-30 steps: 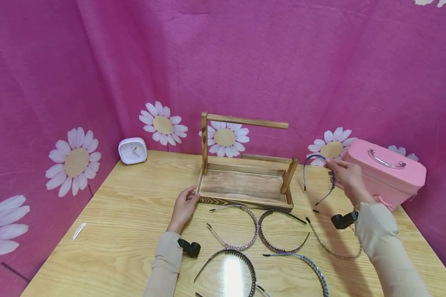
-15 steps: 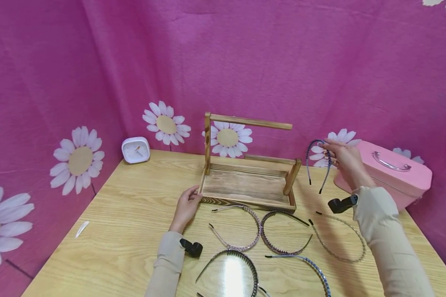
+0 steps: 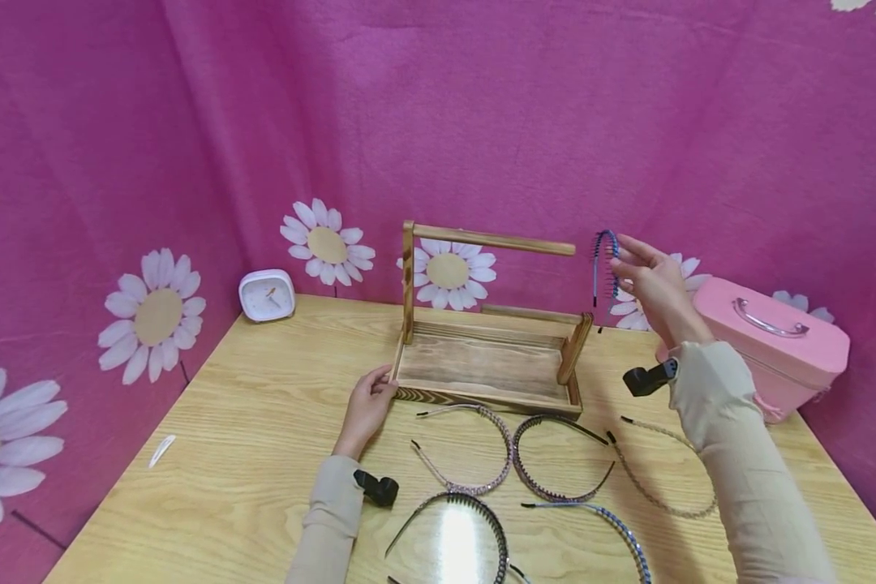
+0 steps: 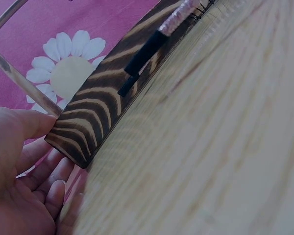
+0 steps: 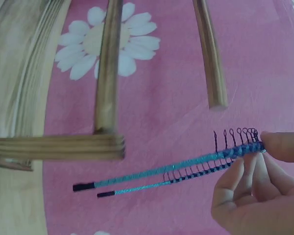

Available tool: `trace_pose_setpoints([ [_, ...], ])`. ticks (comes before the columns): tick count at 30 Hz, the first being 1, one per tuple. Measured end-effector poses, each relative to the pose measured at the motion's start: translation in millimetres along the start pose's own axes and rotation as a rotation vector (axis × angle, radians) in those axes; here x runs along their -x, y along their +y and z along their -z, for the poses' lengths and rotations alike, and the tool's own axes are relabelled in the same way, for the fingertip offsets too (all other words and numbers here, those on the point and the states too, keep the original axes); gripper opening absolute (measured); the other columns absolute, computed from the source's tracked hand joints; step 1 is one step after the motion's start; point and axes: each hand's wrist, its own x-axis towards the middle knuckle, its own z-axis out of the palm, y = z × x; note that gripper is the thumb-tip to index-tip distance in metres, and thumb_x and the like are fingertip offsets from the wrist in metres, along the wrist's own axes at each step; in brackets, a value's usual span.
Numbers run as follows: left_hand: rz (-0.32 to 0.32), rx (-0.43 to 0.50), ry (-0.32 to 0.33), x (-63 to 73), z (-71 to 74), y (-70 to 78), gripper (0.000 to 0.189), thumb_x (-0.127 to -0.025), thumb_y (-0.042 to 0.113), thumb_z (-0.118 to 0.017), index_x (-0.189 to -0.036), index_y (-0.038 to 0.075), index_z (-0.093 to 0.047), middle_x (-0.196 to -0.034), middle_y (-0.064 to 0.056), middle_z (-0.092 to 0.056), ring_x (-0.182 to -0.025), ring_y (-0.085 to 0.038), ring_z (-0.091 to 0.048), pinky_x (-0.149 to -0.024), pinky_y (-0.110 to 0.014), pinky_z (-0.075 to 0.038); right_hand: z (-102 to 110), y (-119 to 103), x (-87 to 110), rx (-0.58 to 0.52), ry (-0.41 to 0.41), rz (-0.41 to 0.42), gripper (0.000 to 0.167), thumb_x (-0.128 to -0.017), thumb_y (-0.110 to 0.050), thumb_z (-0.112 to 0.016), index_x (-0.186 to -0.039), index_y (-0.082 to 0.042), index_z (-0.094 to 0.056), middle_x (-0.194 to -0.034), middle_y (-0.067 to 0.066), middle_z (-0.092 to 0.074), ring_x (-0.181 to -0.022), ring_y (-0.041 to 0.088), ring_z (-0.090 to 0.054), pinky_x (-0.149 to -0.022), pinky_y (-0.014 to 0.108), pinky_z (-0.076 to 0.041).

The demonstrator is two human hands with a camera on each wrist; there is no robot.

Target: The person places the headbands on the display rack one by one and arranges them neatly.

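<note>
A blue headband (image 3: 614, 241) with comb teeth hangs from my raised right hand (image 3: 659, 288), its crown pinched between thumb and fingers. In the right wrist view the same headband (image 5: 161, 169) has its black-tipped ends pointing left, beside the wooden rack's short post (image 5: 108, 73) and the free end of its upper rod (image 5: 213, 73). My left hand (image 3: 365, 410) grips the front left corner of the wooden rack (image 3: 482, 399), thumb over the edge. The left wrist view shows this dark-grained corner (image 4: 81, 129) against the thumb and fingers.
On the table before the rack lie a pink headband (image 3: 474, 490), a purple one (image 3: 555, 497), a black one (image 3: 482, 508), a light blue one (image 3: 629, 537) and a beige one (image 3: 660, 504). A pink case (image 3: 774, 349) stands right, a clock (image 3: 266, 295) back left, a white hair clip (image 3: 161, 451) left.
My right hand has lifted the blue headband and carried it left, toward the free end of the upper rod. The headband has turned more edge-on. My left hand stays at the rack's corner.
</note>
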Motion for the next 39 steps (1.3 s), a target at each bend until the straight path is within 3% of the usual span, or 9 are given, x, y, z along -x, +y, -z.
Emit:
trace_pose_setpoints([
  [6, 0.002, 0.000, 0.007, 0.2, 0.0, 0.6, 0.039, -0.097, 0.010, -0.056, -0.132, -0.004, -0.055, -0.118, -0.021, -0.056, -0.102, -0.023, -0.056, -0.087, -0.025, -0.044, -23.2, -8.3, -9.3, 0.059, -0.007, 0.047, 0.062, -0.096, -0.003, -0.055, -0.152, -0.004, -0.028, -0.097, -0.019, -0.060, -0.079, -0.005, -0.058, -0.069, 0.009, -0.047],
  [17, -0.019, 0.016, 0.011, 0.3, -1.9, 2.0, 0.038, -0.095, 0.007, -0.057, -0.130, -0.006, -0.056, -0.117, -0.023, -0.057, -0.101, -0.025, -0.058, -0.087, -0.025, -0.045, -68.6, -10.7, -20.7, 0.056, -0.005, 0.037, 0.058, -0.097, -0.003, -0.054, -0.151, -0.007, -0.033, -0.106, -0.011, -0.057, -0.081, -0.006, -0.059, -0.073, 0.010, -0.049],
  [22, -0.020, 0.024, 0.007, -0.3, -2.3, 2.1, 0.038, -0.095, 0.007, -0.057, -0.130, -0.006, -0.056, -0.118, -0.024, -0.057, -0.103, -0.027, -0.058, -0.087, -0.026, -0.045, -98.8, -7.0, -25.4, 0.094, -0.009, 0.005, 0.057, -0.098, -0.002, -0.052, -0.151, -0.009, -0.034, -0.137, 0.014, -0.053, -0.083, -0.006, -0.057, -0.076, 0.011, -0.048],
  [26, -0.022, 0.016, 0.007, -0.4, -3.5, 1.5, 0.037, -0.096, 0.008, -0.057, -0.130, -0.006, -0.056, -0.118, -0.023, -0.057, -0.102, -0.026, -0.058, -0.087, -0.025, -0.045, -122.7, -2.4, -28.8, 0.111, -0.014, -0.013, 0.056, -0.098, -0.002, -0.052, -0.151, -0.011, -0.035, -0.147, 0.017, -0.047, -0.084, -0.005, -0.056, -0.085, 0.018, -0.049],
  [31, -0.014, 0.013, 0.004, -0.1, -3.1, 0.7, 0.039, -0.096, 0.010, -0.057, -0.132, -0.004, -0.055, -0.119, -0.022, -0.057, -0.104, -0.025, -0.058, -0.089, -0.027, -0.046, -152.3, 3.6, -30.2, 0.093, -0.023, -0.009, 0.056, -0.097, -0.001, -0.053, -0.150, -0.012, -0.038, -0.146, 0.015, -0.049, -0.089, 0.002, -0.058, -0.087, 0.021, -0.050],
  [34, -0.008, 0.011, 0.010, 1.0, -2.0, 0.7, 0.039, -0.096, 0.010, -0.057, -0.132, -0.004, -0.055, -0.118, -0.022, -0.057, -0.105, -0.027, -0.058, -0.091, -0.031, -0.046, -169.1, 7.6, -29.8, 0.081, -0.034, -0.007, 0.055, -0.097, 0.000, -0.054, -0.149, -0.012, -0.041, -0.145, 0.013, -0.051, -0.102, 0.014, -0.062, -0.085, 0.020, -0.051],
  [39, -0.002, 0.003, 0.016, 1.6, -0.9, 1.4, 0.039, -0.096, 0.010, -0.058, -0.132, -0.003, -0.056, -0.117, -0.020, -0.057, -0.104, -0.026, -0.058, -0.090, -0.031, -0.045, -190.8, 12.4, -30.3, 0.049, -0.071, 0.005, 0.054, -0.096, 0.000, -0.055, -0.148, -0.012, -0.042, -0.143, 0.015, -0.053, -0.124, 0.029, -0.056, -0.099, 0.033, -0.050],
])
